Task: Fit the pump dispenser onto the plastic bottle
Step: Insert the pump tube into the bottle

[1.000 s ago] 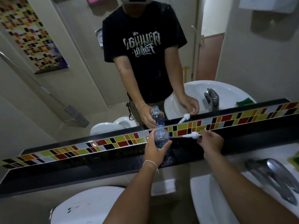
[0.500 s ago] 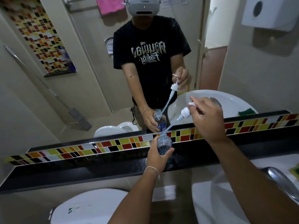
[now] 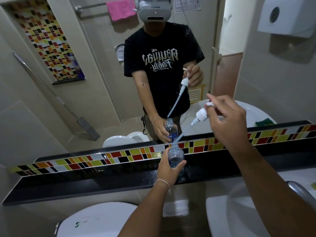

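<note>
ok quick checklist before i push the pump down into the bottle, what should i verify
1. Plastic bottle held firm: ok, the left hand wraps its body on the black ledge.
2. Bottle mouth open: ok, no cap on the neck.
3. Pump dispenser gripped: ok, the right hand pinches its head.
4. Dip tube aimed at the mouth: ok, its lower end sits at the opening; whether the tip is inside, cannot tell.
5. Pump in line with the bottle: not ok, the tube slants up to the right, so it needs straightening.
6. Collar on the threads: not ok, it is well above the neck.
</note>
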`<state>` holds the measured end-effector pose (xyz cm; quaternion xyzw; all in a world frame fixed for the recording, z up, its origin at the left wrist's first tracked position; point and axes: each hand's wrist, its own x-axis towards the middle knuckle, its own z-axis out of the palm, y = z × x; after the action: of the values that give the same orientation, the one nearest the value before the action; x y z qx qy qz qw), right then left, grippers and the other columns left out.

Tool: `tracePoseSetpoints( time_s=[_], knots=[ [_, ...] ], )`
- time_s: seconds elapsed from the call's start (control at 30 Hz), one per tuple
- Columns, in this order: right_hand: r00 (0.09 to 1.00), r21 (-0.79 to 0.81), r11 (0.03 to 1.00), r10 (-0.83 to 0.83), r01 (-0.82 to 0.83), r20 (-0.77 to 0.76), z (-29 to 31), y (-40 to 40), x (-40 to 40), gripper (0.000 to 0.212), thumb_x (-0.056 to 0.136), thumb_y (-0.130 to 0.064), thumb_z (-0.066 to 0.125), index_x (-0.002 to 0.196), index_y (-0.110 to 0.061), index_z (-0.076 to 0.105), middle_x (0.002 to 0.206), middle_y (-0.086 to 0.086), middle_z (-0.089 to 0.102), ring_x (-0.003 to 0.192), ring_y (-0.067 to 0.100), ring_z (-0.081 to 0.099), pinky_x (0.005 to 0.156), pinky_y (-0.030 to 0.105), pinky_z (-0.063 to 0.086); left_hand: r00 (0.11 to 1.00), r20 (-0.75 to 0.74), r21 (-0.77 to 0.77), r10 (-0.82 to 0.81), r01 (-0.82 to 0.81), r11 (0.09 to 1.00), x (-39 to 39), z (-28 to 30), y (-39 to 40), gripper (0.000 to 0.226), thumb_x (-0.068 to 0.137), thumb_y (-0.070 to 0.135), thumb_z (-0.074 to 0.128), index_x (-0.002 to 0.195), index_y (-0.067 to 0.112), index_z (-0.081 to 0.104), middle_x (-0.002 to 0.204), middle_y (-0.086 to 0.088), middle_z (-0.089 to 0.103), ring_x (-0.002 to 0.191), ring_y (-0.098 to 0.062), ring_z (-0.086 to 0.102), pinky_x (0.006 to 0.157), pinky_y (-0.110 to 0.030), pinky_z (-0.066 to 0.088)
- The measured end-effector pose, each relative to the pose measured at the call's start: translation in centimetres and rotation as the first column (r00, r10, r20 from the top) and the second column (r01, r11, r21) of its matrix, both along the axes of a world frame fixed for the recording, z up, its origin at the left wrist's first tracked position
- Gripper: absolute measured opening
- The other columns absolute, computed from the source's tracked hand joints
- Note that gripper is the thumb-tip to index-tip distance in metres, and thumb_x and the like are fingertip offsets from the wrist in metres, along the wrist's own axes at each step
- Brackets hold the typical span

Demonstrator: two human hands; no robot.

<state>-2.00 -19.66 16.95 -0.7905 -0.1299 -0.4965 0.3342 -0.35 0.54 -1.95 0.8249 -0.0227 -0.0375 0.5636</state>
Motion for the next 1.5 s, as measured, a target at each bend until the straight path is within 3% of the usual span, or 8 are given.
tracePoseSetpoints(
  time_s=[0.13,0.2,0.27,0.53,1.13,1.27,1.4,1.5],
  knots=[
    [0.994,-0.13,0.991,0.01,-0.024,-0.111,-0.9,0.3,1.0,0.032,0.094,-0.007,0.07,0.126,-0.001,0.071,0.099,0.012,0.074,0.081,0.019,0.064,0.083,0.021,0.054,1.0,-0.003,0.01,0.0,0.0,1.0,0.1,-0.2,0.0,0.092,0.08,0.053,0.085,0.156,0.033,0.038,0.154,0.004,0.057,0.142,-0.016,0.057,0.12,-0.046,0.049],
    [0.979,-0.137,0.987,0.053,-0.081,-0.199,-2.2,1.1,1.3,0.033,0.094,-0.007,0.071,0.127,-0.003,0.071,0.096,0.011,0.073,0.077,0.022,0.066,0.074,0.041,0.06,1.0,-0.003,0.021,-0.004,0.004,1.0,0.2,-0.4,0.0,0.091,0.08,0.054,0.085,0.156,0.037,0.037,0.157,0.004,0.055,0.145,-0.018,0.054,0.119,-0.048,0.05],
    [0.974,-0.154,0.98,0.091,-0.125,-0.209,-3.2,1.9,1.5,0.033,0.094,-0.008,0.07,0.127,-0.004,0.071,0.094,0.009,0.072,0.075,0.023,0.066,0.065,0.048,0.059,1.0,-0.002,0.025,-0.007,0.007,1.0,0.4,-0.5,-0.1,0.093,0.079,0.055,0.085,0.156,0.038,0.036,0.158,0.004,0.054,0.146,-0.019,0.053,0.119,-0.049,0.05],
    [0.995,-0.088,0.993,0.079,-0.084,-0.053,0.6,2.0,2.5,0.03,0.096,-0.008,0.068,0.125,-0.002,0.072,0.099,0.012,0.073,0.081,0.022,0.067,0.071,0.037,0.056,0.999,-0.037,-0.019,-0.029,0.028,0.999,0.8,-0.4,0.3,0.098,0.075,0.056,0.086,0.157,0.034,0.038,0.155,0.004,0.056,0.143,-0.018,0.056,0.119,-0.048,0.05],
    [0.999,-0.104,0.993,0.047,-0.049,-0.016,0.7,1.5,2.7,0.033,0.095,-0.002,0.065,0.128,0.0,0.07,0.1,0.014,0.071,0.085,0.021,0.063,0.073,0.033,0.054,0.999,-0.035,-0.034,-0.032,0.031,0.999,0.6,-0.6,0.2,0.108,0.07,0.07,0.084,0.159,0.038,0.033,0.16,0.004,0.052,0.149,-0.018,0.05,0.121,-0.05,0.047],
    [0.998,-0.134,0.99,0.049,-0.054,-0.035,0.7,1.1,2.6,0.033,0.095,0.0,0.066,0.128,0.001,0.07,0.1,0.014,0.07,0.085,0.019,0.061,0.074,0.025,0.05,0.999,-0.024,-0.043,-0.034,0.033,0.999,0.9,-1.1,0.4,0.119,0.059,0.085,0.079,0.159,0.038,0.034,0.159,0.004,0.052,0.148,-0.018,0.051,0.121,-0.05,0.048],
    [1.0,-0.116,0.993,-0.008,0.005,-0.03,0.4,0.4,2.5,0.032,0.093,0.003,0.068,0.125,0.003,0.071,0.097,0.016,0.071,0.084,0.013,0.056,0.078,-0.002,0.034,0.999,-0.016,-0.049,-0.048,0.047,0.998,0.9,-1.1,0.2,0.121,0.057,0.085,0.078,0.159,0.036,0.034,0.158,0.004,0.053,0.147,-0.018,0.052,0.12,-0.049,0.049],
    [0.999,-0.097,0.995,-0.018,0.013,-0.048,-0.3,-0.6,2.7,0.032,0.095,0.0,0.066,0.127,0.003,0.07,0.1,0.017,0.071,0.086,0.02,0.062,0.077,0.016,0.045,0.999,-0.014,-0.044,-0.047,0.046,0.998,0.9,-1.0,0.3,0.118,0.059,0.084,0.078,0.158,0.036,0.036,0.156,0.004,0.055,0.146,-0.017,0.053,0.12,-0.049,0.049]
  ],
)
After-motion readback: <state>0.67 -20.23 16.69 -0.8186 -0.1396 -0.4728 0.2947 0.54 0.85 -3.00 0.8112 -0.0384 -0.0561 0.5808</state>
